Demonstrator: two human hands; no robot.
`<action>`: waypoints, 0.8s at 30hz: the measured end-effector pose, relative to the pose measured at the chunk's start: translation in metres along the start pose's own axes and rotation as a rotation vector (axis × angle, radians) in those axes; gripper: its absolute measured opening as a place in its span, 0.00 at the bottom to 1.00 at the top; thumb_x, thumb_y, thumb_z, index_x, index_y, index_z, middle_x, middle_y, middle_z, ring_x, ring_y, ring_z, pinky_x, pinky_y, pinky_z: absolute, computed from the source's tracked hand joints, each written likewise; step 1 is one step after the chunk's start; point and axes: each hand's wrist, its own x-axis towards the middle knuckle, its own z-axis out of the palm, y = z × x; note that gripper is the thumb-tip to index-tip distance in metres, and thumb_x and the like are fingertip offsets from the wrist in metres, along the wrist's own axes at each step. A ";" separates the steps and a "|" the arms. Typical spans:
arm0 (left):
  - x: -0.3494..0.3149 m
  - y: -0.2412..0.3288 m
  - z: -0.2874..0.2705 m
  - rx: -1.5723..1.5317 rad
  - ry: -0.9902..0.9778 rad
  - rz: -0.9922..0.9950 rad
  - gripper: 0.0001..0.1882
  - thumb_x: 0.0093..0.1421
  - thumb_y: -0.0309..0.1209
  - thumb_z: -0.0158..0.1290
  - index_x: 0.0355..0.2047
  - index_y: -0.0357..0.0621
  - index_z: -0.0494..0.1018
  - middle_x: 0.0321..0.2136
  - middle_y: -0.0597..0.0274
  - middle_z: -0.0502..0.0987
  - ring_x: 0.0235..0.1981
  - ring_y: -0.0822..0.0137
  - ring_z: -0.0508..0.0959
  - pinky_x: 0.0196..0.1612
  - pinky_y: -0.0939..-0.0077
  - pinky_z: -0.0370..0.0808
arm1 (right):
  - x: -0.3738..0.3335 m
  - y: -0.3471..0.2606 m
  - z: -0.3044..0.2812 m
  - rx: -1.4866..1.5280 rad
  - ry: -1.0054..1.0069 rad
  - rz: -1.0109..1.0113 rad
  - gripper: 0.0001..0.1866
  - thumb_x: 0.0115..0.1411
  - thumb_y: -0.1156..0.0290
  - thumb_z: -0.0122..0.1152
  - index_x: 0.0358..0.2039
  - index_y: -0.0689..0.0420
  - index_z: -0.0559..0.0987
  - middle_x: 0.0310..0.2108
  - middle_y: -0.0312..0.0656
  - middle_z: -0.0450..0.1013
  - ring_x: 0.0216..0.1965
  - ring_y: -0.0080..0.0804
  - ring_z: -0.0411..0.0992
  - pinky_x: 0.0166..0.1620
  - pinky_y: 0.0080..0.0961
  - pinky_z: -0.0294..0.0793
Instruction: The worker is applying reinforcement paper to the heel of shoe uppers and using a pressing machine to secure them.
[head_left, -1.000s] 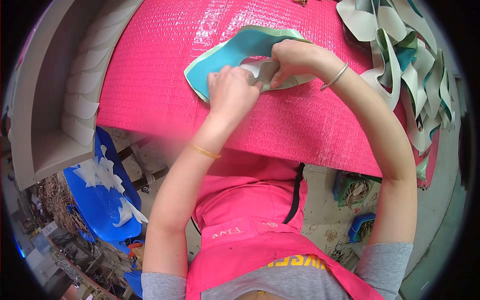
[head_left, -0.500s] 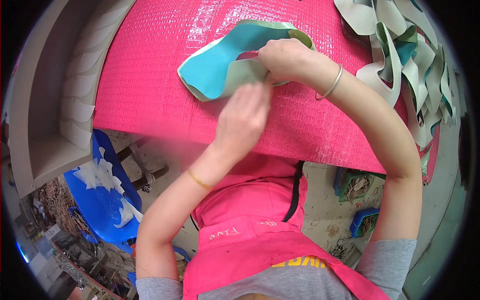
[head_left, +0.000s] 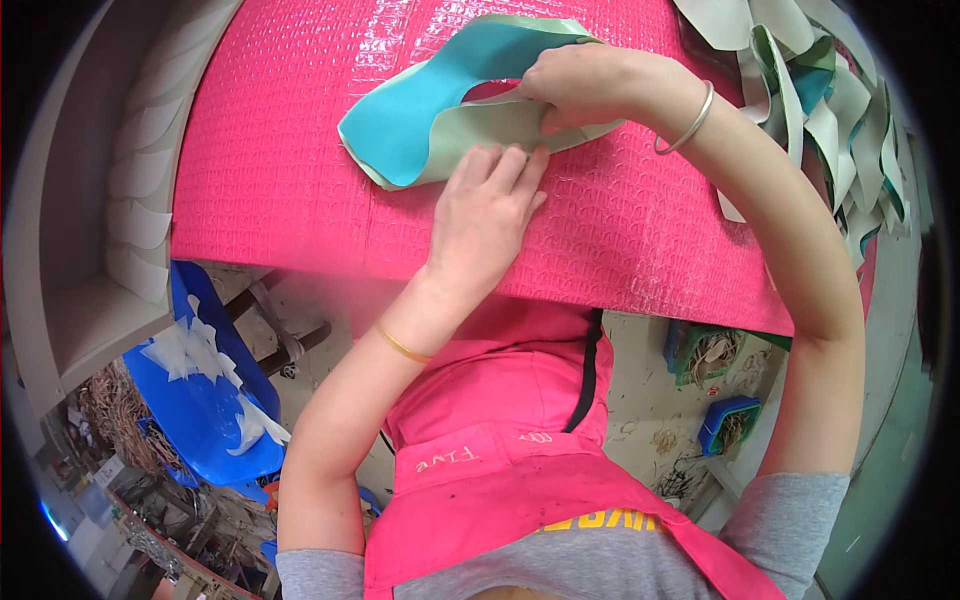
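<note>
A shoe-upper piece (head_left: 405, 125), pale green with a teal inner side, lies curved in a horseshoe shape on the pink textured table cover (head_left: 270, 180). Its near strip is folded over, so the pale side faces up. My right hand (head_left: 578, 88) is closed on the right part of the upper, its fingers curled down and partly hidden under the hand. Just nearer to me, my left hand (head_left: 485, 215) has its fingers stretched out and a little apart, the tips touching the strip's near edge.
Several similar pale uppers (head_left: 845, 130) are heaped at the table's right side. A grey shelf (head_left: 75, 300) with pale cut pieces (head_left: 140, 225) stands at the left. Below it is a blue chair (head_left: 200, 420) with white scraps; small bins (head_left: 728, 425) sit under the table at the right.
The upper has shifted slightly away and to the left. My left hand, blurred and bunched before, now has its fingers extended on the strip's edge. My right hand still grips the upper.
</note>
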 end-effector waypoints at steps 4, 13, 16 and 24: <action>0.011 0.006 0.004 0.085 -0.104 -0.012 0.20 0.45 0.29 0.53 0.41 0.39 0.69 0.35 0.59 0.66 0.36 0.61 0.66 0.42 0.69 0.67 | 0.003 0.002 -0.002 0.009 -0.067 0.047 0.13 0.45 0.67 0.57 0.29 0.62 0.76 0.23 0.49 0.72 0.27 0.42 0.72 0.31 0.33 0.71; 0.017 0.013 0.020 0.049 0.030 0.026 0.20 0.47 0.29 0.53 0.43 0.42 0.69 0.38 0.60 0.67 0.38 0.61 0.66 0.43 0.69 0.66 | -0.008 0.014 0.005 -0.163 0.047 -0.092 0.08 0.41 0.72 0.58 0.23 0.62 0.76 0.20 0.48 0.72 0.23 0.43 0.72 0.27 0.34 0.72; 0.014 0.012 0.023 -0.046 0.076 -0.015 0.20 0.47 0.30 0.53 0.43 0.45 0.69 0.40 0.61 0.66 0.39 0.61 0.66 0.46 0.68 0.64 | 0.000 0.014 0.003 -0.281 -0.116 -0.012 0.08 0.40 0.72 0.59 0.23 0.62 0.75 0.20 0.48 0.72 0.24 0.44 0.72 0.27 0.33 0.72; 0.027 0.026 0.040 0.074 0.108 -0.019 0.21 0.48 0.32 0.53 0.44 0.45 0.68 0.40 0.62 0.66 0.39 0.62 0.65 0.45 0.69 0.64 | -0.037 0.004 -0.006 -0.319 0.165 -0.165 0.06 0.40 0.74 0.59 0.21 0.61 0.76 0.18 0.48 0.71 0.23 0.43 0.72 0.26 0.32 0.72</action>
